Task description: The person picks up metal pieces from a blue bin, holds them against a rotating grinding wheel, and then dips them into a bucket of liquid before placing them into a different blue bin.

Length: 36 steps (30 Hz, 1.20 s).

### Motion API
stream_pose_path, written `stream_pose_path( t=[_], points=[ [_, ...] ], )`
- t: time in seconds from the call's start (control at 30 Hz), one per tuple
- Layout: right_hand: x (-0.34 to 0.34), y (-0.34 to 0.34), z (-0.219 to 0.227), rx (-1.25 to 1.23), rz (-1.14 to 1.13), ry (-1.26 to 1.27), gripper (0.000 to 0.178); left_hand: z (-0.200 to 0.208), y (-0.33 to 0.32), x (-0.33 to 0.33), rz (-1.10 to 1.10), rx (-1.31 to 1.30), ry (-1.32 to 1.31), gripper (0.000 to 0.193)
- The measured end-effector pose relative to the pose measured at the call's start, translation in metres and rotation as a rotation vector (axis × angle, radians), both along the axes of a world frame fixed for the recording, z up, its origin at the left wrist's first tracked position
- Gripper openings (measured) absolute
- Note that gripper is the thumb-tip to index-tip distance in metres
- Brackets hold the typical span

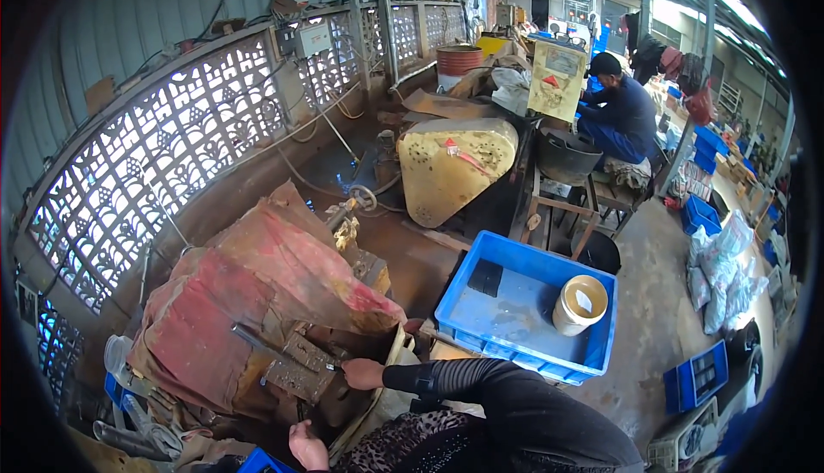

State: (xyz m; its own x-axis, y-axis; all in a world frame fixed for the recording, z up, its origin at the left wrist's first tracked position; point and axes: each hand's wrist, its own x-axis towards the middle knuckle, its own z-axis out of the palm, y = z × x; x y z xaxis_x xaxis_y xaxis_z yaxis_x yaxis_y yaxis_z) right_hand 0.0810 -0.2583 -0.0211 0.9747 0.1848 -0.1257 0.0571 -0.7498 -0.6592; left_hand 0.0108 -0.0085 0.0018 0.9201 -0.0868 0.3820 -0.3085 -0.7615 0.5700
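Observation:
My right hand [365, 373] reaches in over a grimy metal machine block [300, 365]. Its fingers are closed in a pinch at the block's right edge, on a small shiny piece [331, 367] too tiny to name. Lower down, at the near side of the machine, my left hand [309, 447] has its fingers curled; whatever may be in it is hidden. A thin dark rod stands just above that hand. Across the block's far left side slants a grey metal bar [256, 342]. A stained red cloth [249, 288] drapes over the machine behind it.
To the right sits a blue tray [463, 329] holding a white bucket [580, 306] and a dark flat piece. Ahead stands a yellowish machine cover [459, 168], near a handwheel [363, 198]. A seated co-worker [622, 112] works farther off. Clear bottles [120, 357] lie at left.

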Motion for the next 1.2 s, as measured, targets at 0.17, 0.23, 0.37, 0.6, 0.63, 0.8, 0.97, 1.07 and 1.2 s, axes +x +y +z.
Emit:
stream_pose_path(
  t=[0.17, 0.23, 0.37, 0.6, 0.63, 0.8, 0.97, 1.07, 1.2],
  points=[
    [-0.001, -0.003, 0.002, -0.025, 0.024, 0.063, 0.029, -0.003, 0.003, -0.001, 0.013, -0.022, 0.035, 0.026],
    [-0.002, -0.004, -0.002, -0.077, 0.081, -0.011, 0.029, -0.004, 0.004, -0.001, 0.018, -0.039, 0.058, 0.025],
    [-0.002, -0.004, -0.006, -0.2, 0.17, -0.108, 0.028, -0.005, 0.005, 0.0, 0.035, -0.001, 0.049, 0.023],
    [-0.005, -0.004, 0.002, -0.105, 0.041, -0.014, 0.029, -0.001, 0.003, -0.002, 0.061, -0.027, 0.049, 0.023],
    [-0.005, -0.003, 0.002, -0.097, 0.022, 0.0, 0.029, 0.0, 0.003, -0.003, 0.063, -0.028, 0.05, 0.023],
    [-0.003, -0.001, -0.002, -0.135, 0.044, -0.004, 0.029, 0.004, 0.004, -0.004, 0.069, -0.043, 0.055, 0.024],
    [-0.005, -0.002, 0.001, -0.133, 0.043, -0.016, 0.029, 0.005, 0.004, -0.005, 0.081, -0.01, 0.081, 0.025],
    [-0.004, -0.001, 0.004, -0.146, 0.031, 0.018, 0.029, 0.004, 0.004, -0.004, 0.081, -0.011, 0.091, 0.025],
    [-0.004, 0.0, 0.006, -0.147, 0.002, 0.049, 0.029, 0.003, 0.004, -0.004, 0.082, 0.0, 0.081, 0.026]
  ],
)
